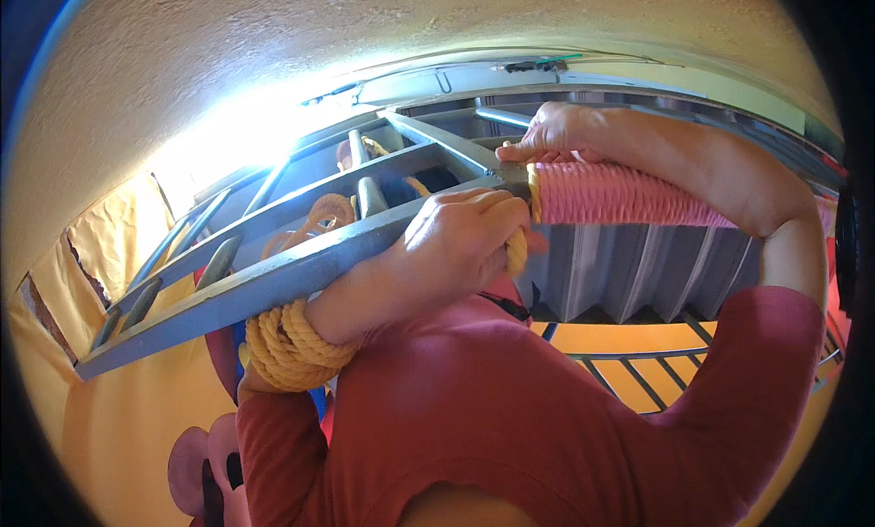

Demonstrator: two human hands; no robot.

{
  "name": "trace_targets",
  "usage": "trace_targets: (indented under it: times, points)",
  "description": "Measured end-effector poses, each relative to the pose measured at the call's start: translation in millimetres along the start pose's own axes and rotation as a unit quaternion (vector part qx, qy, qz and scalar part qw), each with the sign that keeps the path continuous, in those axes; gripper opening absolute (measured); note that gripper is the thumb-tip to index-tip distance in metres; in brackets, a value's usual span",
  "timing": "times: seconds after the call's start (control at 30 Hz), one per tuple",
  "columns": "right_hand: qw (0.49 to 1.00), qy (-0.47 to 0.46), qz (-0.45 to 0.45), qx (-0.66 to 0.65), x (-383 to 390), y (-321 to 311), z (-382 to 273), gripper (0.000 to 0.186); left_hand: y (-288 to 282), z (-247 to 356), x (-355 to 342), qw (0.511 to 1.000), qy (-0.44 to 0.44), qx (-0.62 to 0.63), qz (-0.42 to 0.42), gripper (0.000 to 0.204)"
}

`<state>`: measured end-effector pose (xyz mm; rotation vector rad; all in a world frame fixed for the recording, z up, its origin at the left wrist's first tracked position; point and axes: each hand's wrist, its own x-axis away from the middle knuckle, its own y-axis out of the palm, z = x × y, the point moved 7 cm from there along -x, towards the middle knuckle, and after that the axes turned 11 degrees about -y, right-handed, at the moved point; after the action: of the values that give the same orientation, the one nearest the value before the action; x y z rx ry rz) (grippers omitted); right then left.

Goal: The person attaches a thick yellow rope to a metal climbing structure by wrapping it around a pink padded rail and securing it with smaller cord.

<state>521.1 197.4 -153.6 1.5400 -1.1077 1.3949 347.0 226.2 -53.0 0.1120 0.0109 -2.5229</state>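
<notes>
A coil of yellow rope (pixel 296 347) is looped around my left forearm. My left hand (pixel 465 240) is closed on the rope, and a strand shows past its fingers, close under the blue-grey metal frame (pixel 319 254). Higher and to the right, my right hand (pixel 563 131) bends over the top of the frame, thumb and fingers pinched on a bit of the yellow rope. Between the hands, a turn of that rope lies against the end of a tight pink cord winding (pixel 629 192) around the bar. My right fingertips are partly hidden.
Crossbars (pixel 219 261) join the frame's long rails. A loose loop of orange-brown rope (pixel 324 219) hangs behind them. Corrugated grey sheet (pixel 629 263) lies behind the winding, with a metal railing (pixel 638 356) below. A pale textured surface (pixel 228 35) closes in above; bright light glares at upper left.
</notes>
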Motion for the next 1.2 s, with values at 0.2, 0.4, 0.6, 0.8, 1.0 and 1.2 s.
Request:
trace_targets:
  times: [0.2, 0.4, 0.6, 0.8, 1.0, 1.2]
  points:
    - [0.957, -0.129, 0.020, 0.260, 14.1, 1.1, -33.2, 0.036, 1.0, -1.7, -2.1, 1.000, 0.007, -0.010, -0.008, 0.015]
    - [0.907, -0.149, 0.049, 0.390, 56.8, 17.3, -58.8, 0.046, 2.2, -5.4, -0.5, 1.000, -0.003, -0.004, 0.003, 0.013]
    - [0.882, -0.259, 0.072, 0.388, 66.6, 24.6, -56.3, 0.029, -0.9, -4.1, -1.8, 1.000, -0.027, 0.008, -0.003, 0.013]
    - [0.839, -0.316, 0.079, 0.435, 66.6, 35.1, -58.2, 0.025, -2.4, -3.1, 5.0, 0.999, -0.020, -0.026, -0.012, 0.013]
    - [0.774, -0.395, 0.201, 0.452, 89.0, 33.3, -57.6, 0.021, -6.6, -20.8, 12.1, 0.994, -0.105, 0.005, -0.026, 0.006]
    - [0.656, -0.666, 0.333, 0.119, 154.3, 51.3, -14.0, 0.014, 3.2, -0.4, 11.2, 0.995, -0.073, 0.064, 0.008, 0.011]
